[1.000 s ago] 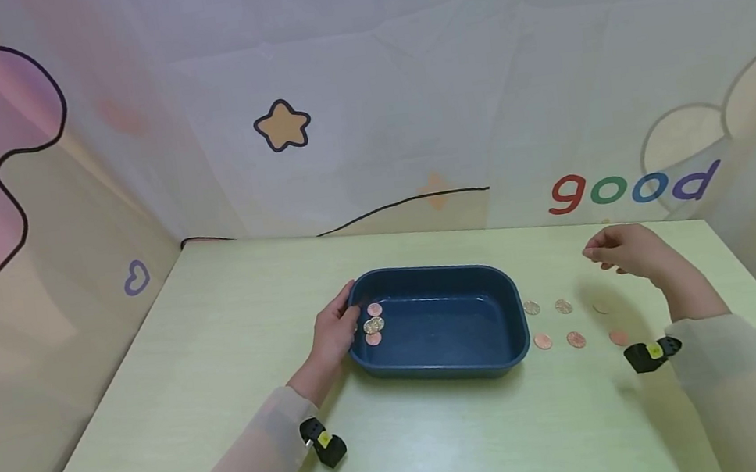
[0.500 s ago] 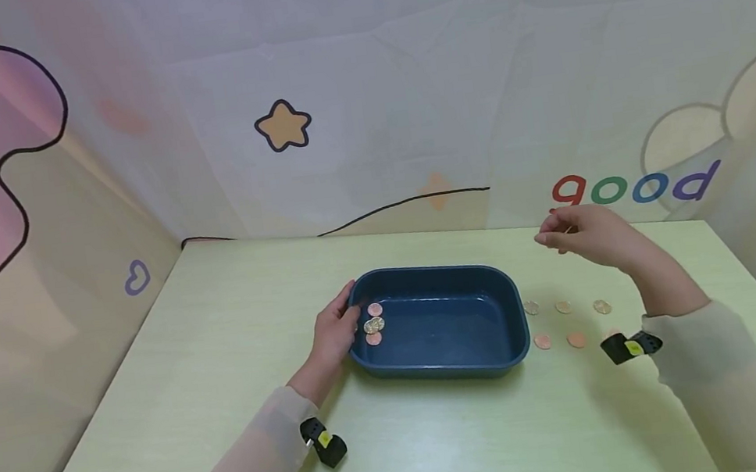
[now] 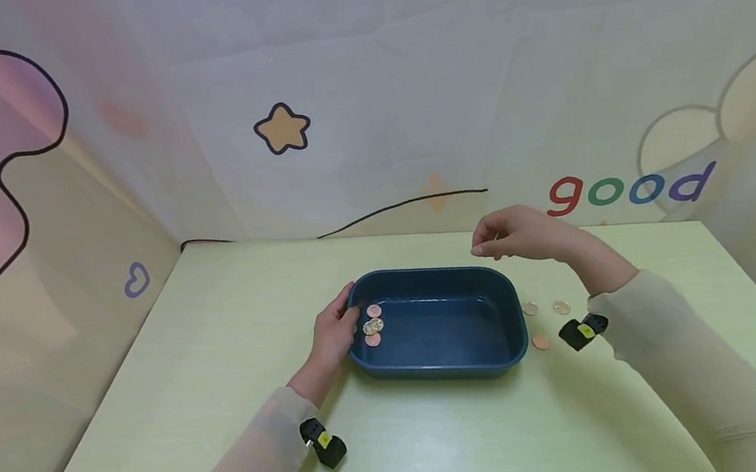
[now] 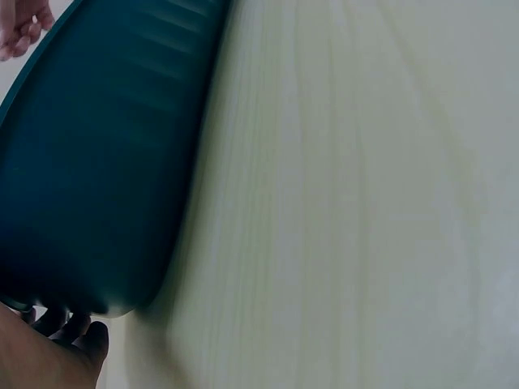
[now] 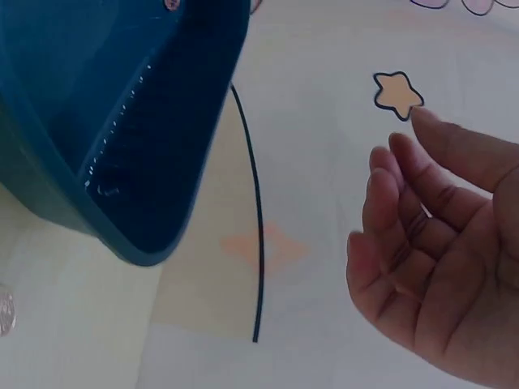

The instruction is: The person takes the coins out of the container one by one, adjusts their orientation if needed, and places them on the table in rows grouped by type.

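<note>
A dark blue rectangular plastic bin (image 3: 443, 338) stands on the table. My left hand (image 3: 331, 330) grips its left end, thumb over the rim; in the left wrist view dark fingertips (image 4: 77, 328) show beneath the bin's end. Two copper-coloured and two gold-coloured coins (image 3: 373, 326) lie at that end inside. Above the bin's far right corner hovers my right hand (image 3: 515, 235), thumb and forefinger brought close. The right wrist view shows its curled fingers (image 5: 389, 203) with no coin visible; whether a small one is hidden there cannot be made out.
Right of the bin lie two gold-coloured coins (image 3: 561, 308) and a copper-coloured coin (image 3: 541, 343); my right forearm blocks part of that area. A printed cloth backdrop (image 3: 372, 126) rises behind the pale green table (image 3: 439, 449).
My right hand has travelled left from beyond the coins to over the bin's far right corner. Its forearm now covers some loose coins. The left hand and bin have stayed put.
</note>
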Demonstrator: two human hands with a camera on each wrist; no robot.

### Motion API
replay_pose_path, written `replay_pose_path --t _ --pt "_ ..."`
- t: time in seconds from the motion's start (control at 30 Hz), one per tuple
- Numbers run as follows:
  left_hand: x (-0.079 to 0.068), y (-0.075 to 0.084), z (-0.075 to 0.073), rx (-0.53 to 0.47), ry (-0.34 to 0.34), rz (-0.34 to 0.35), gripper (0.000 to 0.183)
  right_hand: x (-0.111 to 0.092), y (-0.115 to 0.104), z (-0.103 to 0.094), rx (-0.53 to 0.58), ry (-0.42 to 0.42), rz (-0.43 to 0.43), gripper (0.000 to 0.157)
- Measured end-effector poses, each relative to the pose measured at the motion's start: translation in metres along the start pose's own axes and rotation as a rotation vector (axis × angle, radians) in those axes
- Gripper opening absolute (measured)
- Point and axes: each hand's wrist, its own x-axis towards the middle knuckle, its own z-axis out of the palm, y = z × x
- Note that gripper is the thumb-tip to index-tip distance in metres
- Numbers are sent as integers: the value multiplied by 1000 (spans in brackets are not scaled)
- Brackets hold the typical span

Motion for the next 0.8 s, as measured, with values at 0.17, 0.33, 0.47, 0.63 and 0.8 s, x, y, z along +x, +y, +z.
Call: replay_pose_path --t 0.17,0.33,0.47,0.63,0.8 --pt "-1 0 1 -8 2 -13 52 20 -4 13 18 -107 -82 17" --pt "0 0 2 -21 3 -12 52 37 -10 27 22 -170 -137 18" --pt "1 0 3 -23 7 -11 51 49 -13 37 1 -213 -162 22" --pt "0 1 2 -24 3 -1 52 61 -18 49 -1 -299 -219 26" --pt "-1 1 1 -12 1 2 52 73 -24 63 8 -358 -255 29"
